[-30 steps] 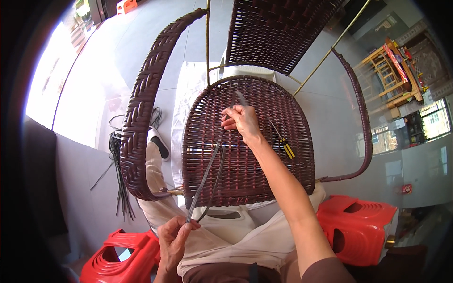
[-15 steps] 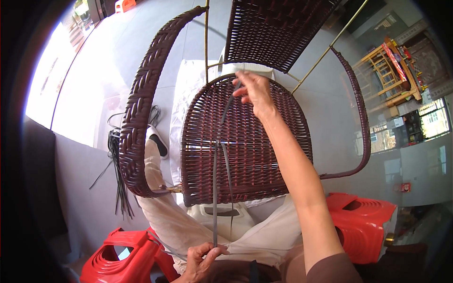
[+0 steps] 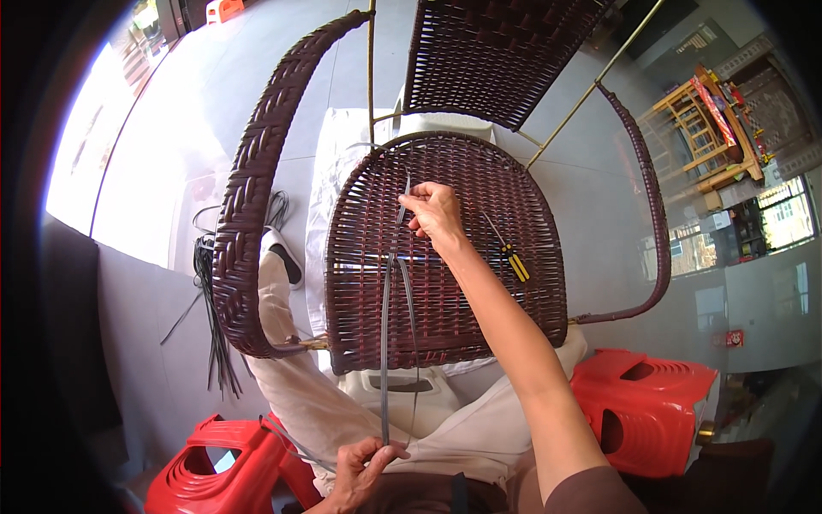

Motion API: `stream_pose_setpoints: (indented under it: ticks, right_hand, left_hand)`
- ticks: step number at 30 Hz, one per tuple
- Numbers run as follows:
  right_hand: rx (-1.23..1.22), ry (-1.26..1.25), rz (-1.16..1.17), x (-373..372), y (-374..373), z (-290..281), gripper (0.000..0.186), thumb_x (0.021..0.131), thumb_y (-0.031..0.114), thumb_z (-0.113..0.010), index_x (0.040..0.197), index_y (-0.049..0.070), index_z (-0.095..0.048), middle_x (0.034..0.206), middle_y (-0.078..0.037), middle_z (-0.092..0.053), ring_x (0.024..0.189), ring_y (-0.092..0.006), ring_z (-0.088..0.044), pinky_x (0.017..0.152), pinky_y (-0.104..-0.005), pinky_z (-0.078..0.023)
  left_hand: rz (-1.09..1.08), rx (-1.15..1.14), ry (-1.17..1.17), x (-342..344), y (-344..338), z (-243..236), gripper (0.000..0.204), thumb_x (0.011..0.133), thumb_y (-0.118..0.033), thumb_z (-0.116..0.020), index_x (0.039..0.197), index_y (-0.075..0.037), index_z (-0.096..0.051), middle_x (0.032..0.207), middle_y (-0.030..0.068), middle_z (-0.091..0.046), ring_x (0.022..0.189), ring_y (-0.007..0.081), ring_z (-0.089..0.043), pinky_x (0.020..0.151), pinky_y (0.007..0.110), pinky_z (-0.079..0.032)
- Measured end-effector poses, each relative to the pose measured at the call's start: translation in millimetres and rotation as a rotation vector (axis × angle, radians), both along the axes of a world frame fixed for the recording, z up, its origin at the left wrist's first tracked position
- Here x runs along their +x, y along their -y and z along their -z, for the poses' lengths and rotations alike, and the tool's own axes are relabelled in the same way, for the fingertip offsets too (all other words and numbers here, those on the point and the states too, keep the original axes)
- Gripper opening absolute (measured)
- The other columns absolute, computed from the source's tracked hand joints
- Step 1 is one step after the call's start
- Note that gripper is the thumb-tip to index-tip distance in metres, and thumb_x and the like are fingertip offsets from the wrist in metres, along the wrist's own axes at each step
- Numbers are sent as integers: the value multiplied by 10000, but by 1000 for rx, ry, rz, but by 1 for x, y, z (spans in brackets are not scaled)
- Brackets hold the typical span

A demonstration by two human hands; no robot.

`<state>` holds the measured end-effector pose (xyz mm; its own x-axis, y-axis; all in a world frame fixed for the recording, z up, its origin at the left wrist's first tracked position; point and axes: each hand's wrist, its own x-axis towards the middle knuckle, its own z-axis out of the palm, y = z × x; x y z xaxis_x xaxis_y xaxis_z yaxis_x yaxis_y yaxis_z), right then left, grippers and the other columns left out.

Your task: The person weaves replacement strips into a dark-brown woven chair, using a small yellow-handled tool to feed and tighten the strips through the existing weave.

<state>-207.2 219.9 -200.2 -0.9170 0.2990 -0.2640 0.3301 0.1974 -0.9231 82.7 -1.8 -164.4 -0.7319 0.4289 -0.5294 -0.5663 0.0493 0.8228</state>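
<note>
A dark brown woven chair seat point(image 3: 488, 317) lies in front of me, with its woven back point(image 3: 479, 68) beyond it. Grey flat weaving strips point(image 3: 387, 343) run from the weave near the seat's middle down toward my lap. Low at the front, my left hand point(image 3: 364, 471) is closed with the lower part of the strips between thumb and fingers. My right hand point(image 3: 435, 214) pinches the strip's upper stretch over the far half of the seat, its tip sticking out past the fingers. Right of that hand, a screwdriver with a yellow and black handle point(image 3: 516, 263) rests on the seat.
Braided armrests curve up at the left point(image 3: 240, 214) and right point(image 3: 655, 206). Red plastic stools point(image 3: 646, 411) stand on both sides of my legs. A bundle of dark strips point(image 3: 218, 317) lies on the floor at left. Wooden furniture point(image 3: 706, 128) is at far right.
My right hand has come nearer from the seat's far edge, its loosely spread fingers now pinching the strip. The screwdriver now shows beside my arm. My left hand has hardly moved.
</note>
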Motion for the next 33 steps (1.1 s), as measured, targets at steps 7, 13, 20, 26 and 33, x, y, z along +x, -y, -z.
stream_pose_setpoints:
  ticks: [7, 13, 20, 26, 33]
  right_hand:
    - [-110, -15, -1, -5, 4, 8, 182, 809, 103, -632, 665, -4, -599, 552, -63, -577, 392, -108, -549, 295, -224, -363]
    - [-157, -128, 97, -25, 1, -7, 190, 822, 121, -603, 662, 18, -607, 548, -57, -568, 397, -97, -529, 306, -186, -337]
    - [-215, -427, 180, -63, -25, -59, 173, 838, 181, -622, 721, 54, -623, 578, 0, -558, 438, -47, -482, 380, -158, -345]
    - [-255, -355, 117, -39, -36, -47, 143, 838, 215, -635, 725, 128, -632, 706, 18, -639, 596, -16, -516, 428, -137, -353]
    - [-232, -597, 93, -46, -30, -84, 192, 811, 100, -602, 630, 37, -607, 601, -42, -612, 490, -55, -453, 424, -183, -327]
  left_hand:
    - [-58, 54, 13, 3, -4, 0, 243, 920, -135, -495, 869, 54, -639, 885, 120, -660, 910, 172, -596, 840, 290, -455]
    - [4, -23, 5, 4, -1, 5, 235, 919, -135, -497, 866, 45, -637, 888, 116, -664, 901, 171, -605, 826, 284, -464]
    - [-3, -50, -13, -2, -6, 11, 200, 899, -126, -522, 853, 21, -649, 790, 76, -659, 788, 138, -590, 734, 268, -463]
    - [-8, 15, -89, 0, 2, 29, 241, 908, -160, -509, 848, 42, -627, 873, 94, -637, 819, 150, -584, 756, 275, -460]
    - [-45, -25, 26, 6, 17, 24, 188, 890, -88, -505, 857, 49, -628, 862, 92, -621, 829, 145, -573, 769, 265, -448]
